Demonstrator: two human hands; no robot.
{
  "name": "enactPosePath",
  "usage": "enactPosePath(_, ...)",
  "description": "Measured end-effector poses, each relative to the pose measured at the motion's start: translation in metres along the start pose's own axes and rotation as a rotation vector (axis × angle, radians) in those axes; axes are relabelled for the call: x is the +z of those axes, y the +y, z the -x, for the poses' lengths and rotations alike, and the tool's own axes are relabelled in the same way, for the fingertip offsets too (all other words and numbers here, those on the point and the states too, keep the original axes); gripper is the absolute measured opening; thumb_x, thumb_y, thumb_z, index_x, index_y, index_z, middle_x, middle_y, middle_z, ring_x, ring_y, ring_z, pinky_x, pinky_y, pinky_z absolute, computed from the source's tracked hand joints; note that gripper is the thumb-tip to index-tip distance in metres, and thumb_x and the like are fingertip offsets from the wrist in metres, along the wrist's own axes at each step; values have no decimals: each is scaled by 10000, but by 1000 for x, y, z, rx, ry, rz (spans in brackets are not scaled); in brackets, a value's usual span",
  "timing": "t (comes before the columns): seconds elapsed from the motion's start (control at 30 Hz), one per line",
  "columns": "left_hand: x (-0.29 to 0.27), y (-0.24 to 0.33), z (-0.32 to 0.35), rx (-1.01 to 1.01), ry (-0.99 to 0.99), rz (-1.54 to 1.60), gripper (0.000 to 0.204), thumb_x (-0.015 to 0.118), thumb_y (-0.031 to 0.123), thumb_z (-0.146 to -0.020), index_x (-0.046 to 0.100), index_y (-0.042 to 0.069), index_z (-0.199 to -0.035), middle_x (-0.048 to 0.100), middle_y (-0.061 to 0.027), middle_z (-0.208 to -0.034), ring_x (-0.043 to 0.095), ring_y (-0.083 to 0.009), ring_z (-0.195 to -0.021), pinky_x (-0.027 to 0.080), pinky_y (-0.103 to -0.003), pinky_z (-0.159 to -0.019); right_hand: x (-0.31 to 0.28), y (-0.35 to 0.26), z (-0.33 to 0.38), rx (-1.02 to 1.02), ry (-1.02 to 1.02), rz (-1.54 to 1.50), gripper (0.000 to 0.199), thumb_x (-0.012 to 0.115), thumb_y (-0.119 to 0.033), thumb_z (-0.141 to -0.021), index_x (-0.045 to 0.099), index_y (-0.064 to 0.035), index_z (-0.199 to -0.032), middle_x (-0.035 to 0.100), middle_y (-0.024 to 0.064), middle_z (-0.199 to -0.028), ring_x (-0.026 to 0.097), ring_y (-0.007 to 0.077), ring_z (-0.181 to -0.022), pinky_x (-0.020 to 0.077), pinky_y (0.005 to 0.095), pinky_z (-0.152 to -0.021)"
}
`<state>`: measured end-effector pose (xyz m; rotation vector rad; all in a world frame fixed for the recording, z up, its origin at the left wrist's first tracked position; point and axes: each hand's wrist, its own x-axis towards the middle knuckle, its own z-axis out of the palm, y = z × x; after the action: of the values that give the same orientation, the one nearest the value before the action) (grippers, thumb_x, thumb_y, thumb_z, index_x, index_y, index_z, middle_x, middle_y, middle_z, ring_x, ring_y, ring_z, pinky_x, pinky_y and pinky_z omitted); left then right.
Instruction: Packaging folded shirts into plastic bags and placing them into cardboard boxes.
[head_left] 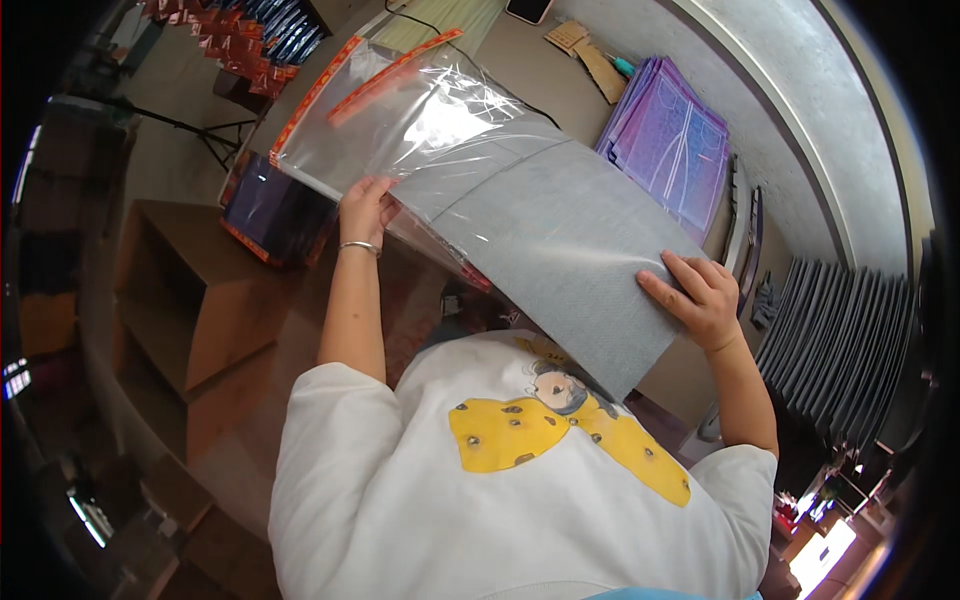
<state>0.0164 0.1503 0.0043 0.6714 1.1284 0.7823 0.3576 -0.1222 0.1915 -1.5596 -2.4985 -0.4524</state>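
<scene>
A large grey felt-like sheet [560, 225] lies slanted across the table in front of me. Its far-left part is inside a clear plastic bag [400, 135] with orange-red printed edging. My left hand [368, 210] pinches the near edge of the bag, the thumb hidden in part. On the sheet's right portion rests my right hand [698, 300], its fingers stretched out over the surface. The sheet's near corner hangs past the table edge, close to my shirt.
Purple printed packs [668, 140] are stacked behind the sheet, beside brown cardboard pieces [590, 60]. A row of dark grey panels [835, 345] stands at the right. Open cardboard boxes [215, 300] and a dark blue pack [270, 210] are at the left. A phone [528, 10] lies at the back.
</scene>
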Motion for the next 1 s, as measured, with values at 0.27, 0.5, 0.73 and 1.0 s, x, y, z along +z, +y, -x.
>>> enactPosePath(0.27, 40, 45, 38, 206, -24, 84, 626, 670, 111, -848, 295, -47, -1325, 566, -165, -1149, 624, -201, -874, 542, -299, -736, -5, 0, -11, 174, 60, -44, 460, 613, -127, -671, 674, -252, -1109, 640, 60, -973, 584, 169, -710, 475, 278, -604)
enactPosePath(0.5, 93, 99, 85, 779, -276, -350, 369, 624, 183, -886, 509, 18, -1195, 529, -148, -1221, 589, -205, -1022, 492, -282, -853, -10, 14, 8, 1065, 805, -957, 278, 666, -56, -850, 597, 27, -1106, 639, 56, -1046, 600, 160, -924, 443, 252, -859)
enactPosePath(0.73, 90, 37, 65, 846, -182, -1222, 519, 687, 328, -811, 546, 28, -1210, 458, -205, -1288, 447, -343, -1202, 380, -410, -990, 85, -27, 44, 1640, 649, -1549, 417, 673, -97, -826, 524, -14, -1206, 616, 90, -1099, 611, 187, -955, 504, 326, -839)
enactPosePath(1.0, 135, -30, 111, 919, -229, -1527, 590, 699, 234, -744, 459, 46, -1250, 502, -156, -1152, 501, -333, -1058, 424, -420, -906, 133, -88, 39, 1694, 710, -1712, 401, 666, -82, -824, 505, 6, -1181, 623, 93, -1061, 619, 191, -920, 510, 339, -826)
